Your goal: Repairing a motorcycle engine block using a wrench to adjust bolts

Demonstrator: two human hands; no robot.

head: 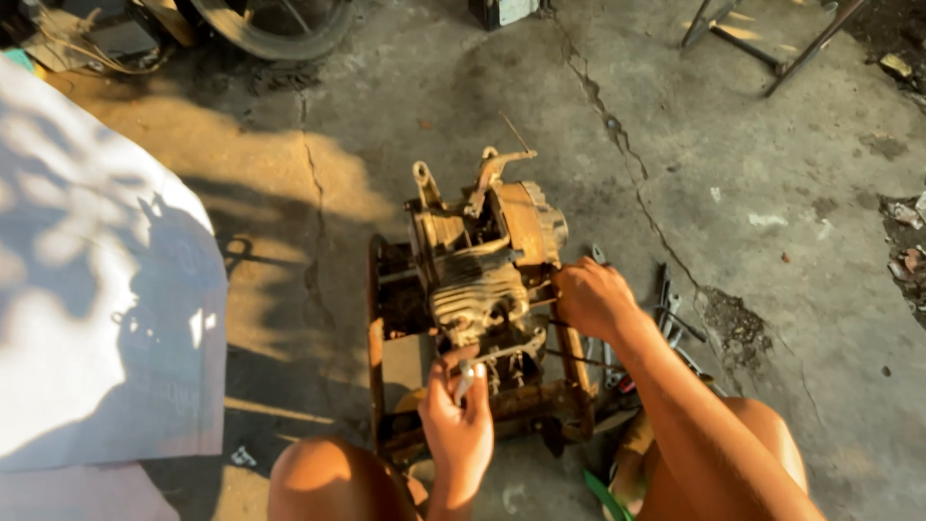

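1. Setting: cracked concrete floor (pixel 733 174), partly sunlit, partly in shade; a white sheet (pixel 96 318) covers the left edge of the view, a tyre (pixel 275 29) lies at the top edge, and metal stand legs (pixel 762 43) at the top right corner.
2. Small engine (pixel 487 265): rusty, finned cylinder facing the person, seated in a rusted rectangular frame (pixel 376 328) on the floor between the person's knees. Its long axis runs away from the person, slightly tilted rightward.
3. Left hand (pixel 458 425): at the frame's near edge, just below the cylinder, fingers closed round a small pale tool (pixel 466 378) (exact kind too small to tell), its tip pointing up at the engine's underside.
4. Right hand (pixel 590 297): curled against the engine's right side, touching it; whether it grips a part cannot be told.
5. Loose tools (pixel 670 314): scattered on the floor just right of the frame, nearer the right hand.
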